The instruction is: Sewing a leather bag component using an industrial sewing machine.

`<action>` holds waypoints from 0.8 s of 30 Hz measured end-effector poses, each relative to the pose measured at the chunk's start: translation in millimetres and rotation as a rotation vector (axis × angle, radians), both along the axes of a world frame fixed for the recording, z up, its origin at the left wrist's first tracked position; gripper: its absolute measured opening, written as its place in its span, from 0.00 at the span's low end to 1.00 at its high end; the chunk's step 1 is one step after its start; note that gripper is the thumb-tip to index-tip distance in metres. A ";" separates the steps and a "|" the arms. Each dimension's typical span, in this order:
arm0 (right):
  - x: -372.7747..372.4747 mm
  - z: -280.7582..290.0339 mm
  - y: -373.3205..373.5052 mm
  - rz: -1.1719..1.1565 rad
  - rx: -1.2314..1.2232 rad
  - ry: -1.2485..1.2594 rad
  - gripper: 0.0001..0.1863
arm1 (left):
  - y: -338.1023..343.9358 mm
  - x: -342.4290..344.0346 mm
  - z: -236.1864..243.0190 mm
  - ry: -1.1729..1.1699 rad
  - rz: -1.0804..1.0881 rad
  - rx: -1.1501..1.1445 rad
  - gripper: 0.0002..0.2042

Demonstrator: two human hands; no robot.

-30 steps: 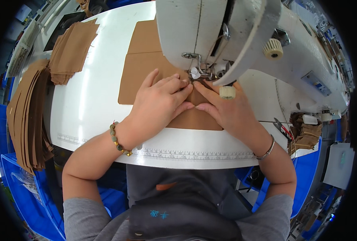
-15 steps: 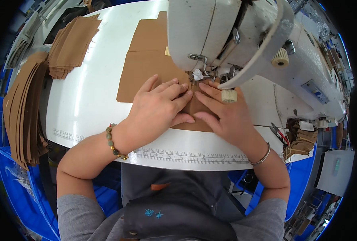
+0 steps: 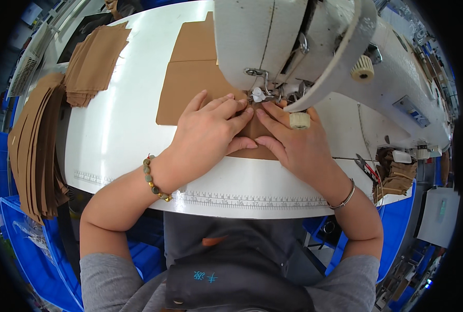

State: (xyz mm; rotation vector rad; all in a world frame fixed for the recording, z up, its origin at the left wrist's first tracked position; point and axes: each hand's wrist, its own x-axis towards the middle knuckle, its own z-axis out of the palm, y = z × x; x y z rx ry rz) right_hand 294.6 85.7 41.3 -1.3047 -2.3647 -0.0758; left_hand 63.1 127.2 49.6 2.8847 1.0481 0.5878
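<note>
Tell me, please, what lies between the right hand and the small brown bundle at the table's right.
In the head view, red-handled snips lie between the right hand and brown bundle, on the white tabletop.

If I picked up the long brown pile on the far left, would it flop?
The pile would probably flop, since its pieces seem to droop downward. It might slide apart too, because its layers look loose and separate. So many layers could make it heavy.

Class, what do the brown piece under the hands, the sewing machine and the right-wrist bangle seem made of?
Brown piece: matte, probably cloth; dull, even surface. Sewing machine: likely white-painted metal, fairly glossy, with soft highlights. Bangle: apparently polished metal; silvery shine.
</note>
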 end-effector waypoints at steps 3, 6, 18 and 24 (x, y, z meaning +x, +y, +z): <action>1.9 1.5 -0.6 -0.005 -0.017 -0.038 0.25 | 0.1 -0.2 -0.4 -0.002 0.000 0.002 0.27; 2.4 2.4 -0.4 -0.014 -0.030 -0.075 0.25 | 0.7 1.3 -1.0 -0.030 0.005 0.013 0.28; 2.2 0.6 2.6 -0.026 -0.037 -0.070 0.26 | 3.5 1.7 -0.8 -0.011 0.014 0.018 0.27; 0.1 -0.3 3.6 -0.006 -0.020 0.005 0.25 | 3.3 1.5 0.7 0.018 0.017 -0.008 0.27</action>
